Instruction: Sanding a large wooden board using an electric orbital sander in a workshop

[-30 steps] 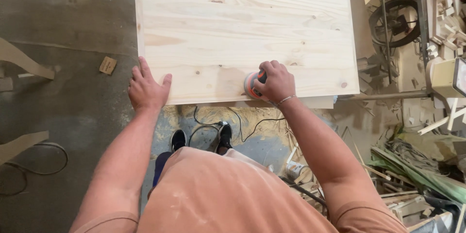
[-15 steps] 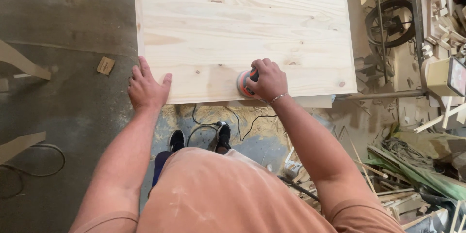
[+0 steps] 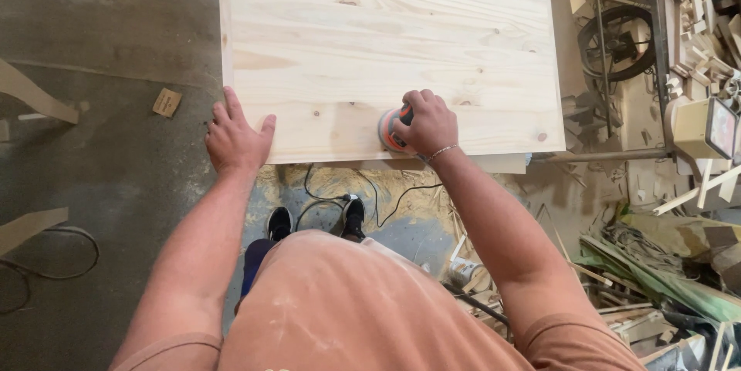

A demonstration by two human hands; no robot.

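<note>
- A round orange-and-black sander point(image 3: 390, 128) is clasped from above by the right hand point(image 3: 429, 124), the fingers curled down over its cap; it sits on the pale pine panel point(image 3: 386, 39), close to the near long edge and a little right of the middle.
- The left hand point(image 3: 234, 138) is laid flat at the near left corner of the panel, fingers spread, nothing held; the board is steadied there.
- The pad is best kept flat, it is judged, with even, light pressure and slow overlapping passes along the grain, so that no swirl or dip is cut.
- Near the front edge the pad should not be tipped over the rim, or the arris could be rounded.
- The small knots point(image 3: 347, 2) are likely to sand harder than the wood around them.
- Open board is left ahead and to both sides of the sander; the far half is wholly free.
- The power cord point(image 3: 363, 193) hangs below the near edge, by the black shoes point(image 3: 316, 220), and could be snagged.
- To the right, wood offcuts point(image 3: 695, 8) and a dark wheel point(image 3: 617, 40) crowd the floor; to the left, bare concrete floor point(image 3: 100, 47) is seen with a small wooden block point(image 3: 167, 102).
</note>
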